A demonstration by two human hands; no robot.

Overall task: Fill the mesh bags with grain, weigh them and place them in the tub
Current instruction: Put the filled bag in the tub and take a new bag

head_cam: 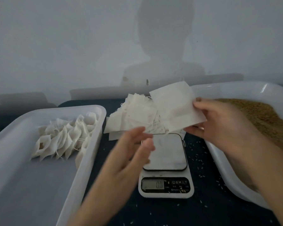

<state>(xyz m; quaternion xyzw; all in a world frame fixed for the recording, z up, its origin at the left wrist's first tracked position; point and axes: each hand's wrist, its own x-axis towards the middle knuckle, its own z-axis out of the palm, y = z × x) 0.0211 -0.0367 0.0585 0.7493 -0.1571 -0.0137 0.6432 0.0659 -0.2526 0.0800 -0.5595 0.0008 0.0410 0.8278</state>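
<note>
Grains (201, 160) lie scattered on the dark tabletop (207, 207) along its near edge and round the scale (166, 175); one scale stands near the middle, its display reading zero, its platform bare; the left hand (129, 154) hovers blurred over the platform's left side, hiding part of it, fingers straight and loosely spread, holding nothing; the right hand (219, 126) is raised above the gap between scale and basin (222, 170), thumb and fingers pinching one flat, empty mesh bag (175, 106) by its right edge; that bag hangs in the air over the far end of the scale and covers part of the pile (134, 116) behind it.

Two white containers flank the scale; the tub (13, 176) takes the left side of the tabletop, with filled bags (64, 136) leaning in rows against its far right corner, too crowded to count, easily more than ten; the basin takes the right side, holding brown grain (258, 118), and the right forearm crosses its near rim.

Further back, the pile of empty bags sits just behind the scale, near the far edge, strings trailing, number unclear; behind it a pale wall (55, 46) carries the person's shadow.
</note>
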